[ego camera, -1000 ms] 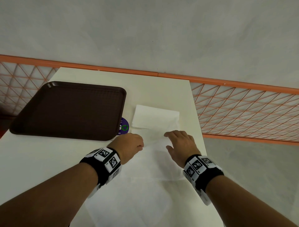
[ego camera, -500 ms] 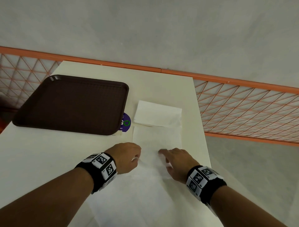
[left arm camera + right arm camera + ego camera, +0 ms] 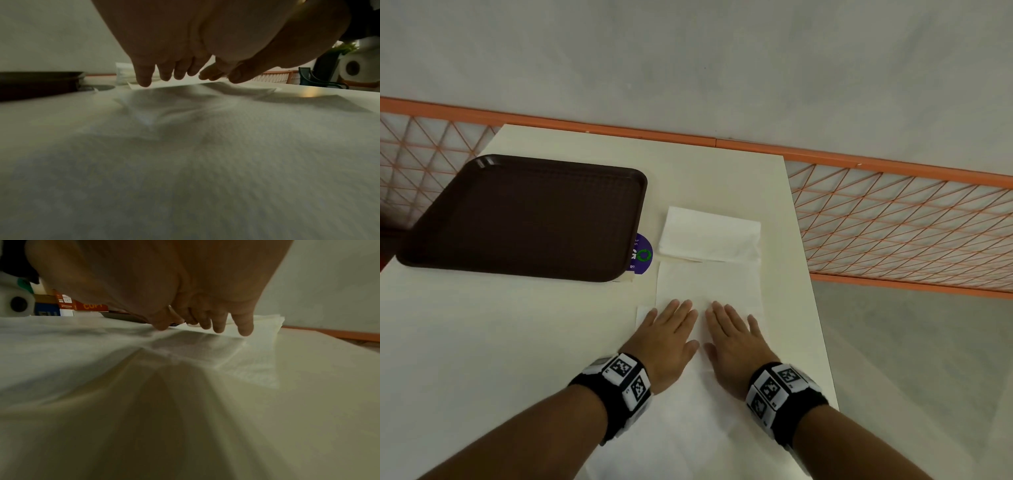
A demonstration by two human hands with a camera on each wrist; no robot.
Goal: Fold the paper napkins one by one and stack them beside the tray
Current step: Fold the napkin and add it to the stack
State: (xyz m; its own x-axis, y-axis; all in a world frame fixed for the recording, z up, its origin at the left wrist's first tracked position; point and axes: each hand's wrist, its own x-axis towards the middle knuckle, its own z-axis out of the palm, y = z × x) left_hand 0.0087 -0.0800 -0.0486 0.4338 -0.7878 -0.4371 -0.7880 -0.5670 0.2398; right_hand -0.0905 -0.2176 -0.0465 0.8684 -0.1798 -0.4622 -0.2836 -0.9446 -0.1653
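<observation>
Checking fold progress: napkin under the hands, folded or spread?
Folded over once: napkin shows a doubled layer atop its lower sheet, left hand and right hand flat on it.

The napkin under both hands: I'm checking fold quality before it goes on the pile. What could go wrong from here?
1. The left hand and right hand lie flat near the napkin's near part only; its far part is unpressed and might spring up.
2. It lies over more loose sheets, which could drag along when it is lifted.
3. The folded stack sits just beyond it, so a forward slide could nudge it askew.
</observation>
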